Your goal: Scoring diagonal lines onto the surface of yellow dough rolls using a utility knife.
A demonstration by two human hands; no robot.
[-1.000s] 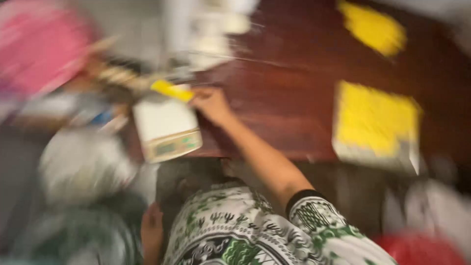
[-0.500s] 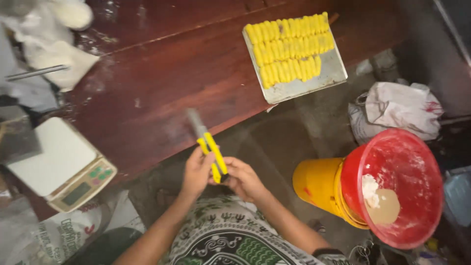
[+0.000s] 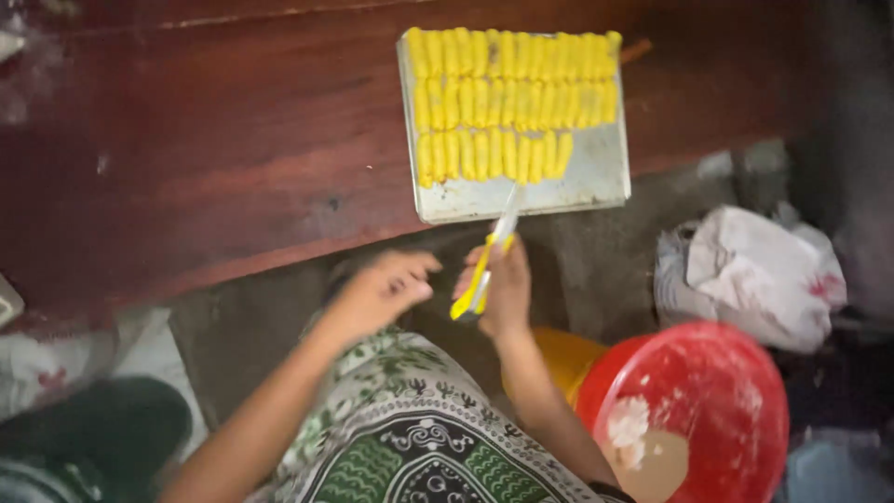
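I count one tray (image 3: 521, 191), one knife (image 3: 484, 270), one red tub (image 3: 708, 401), one yellow bucket (image 3: 549, 359) under it, one white bag (image 3: 754, 270). The yellow pieces (image 3: 512, 102) on the tray sit in three rows; the picture is too blurred for an exact count, and the bottom row is shorter than the other two.

The knife has a yellow handle and a pale blade. It sits in my right hand (image 3: 503, 289), fingers closed around the handle, the blade tip pointing up at the tray's near edge, just about touching it. My left hand (image 3: 382, 293) is loose, fingers half curled, holding nothing, just beside the right.

The tray rests on the dark wooden table (image 3: 214, 158), overhanging its near edge. The tub has pale residue inside. The bag lies on the floor at right. Nothing stands between the knife and the tray.
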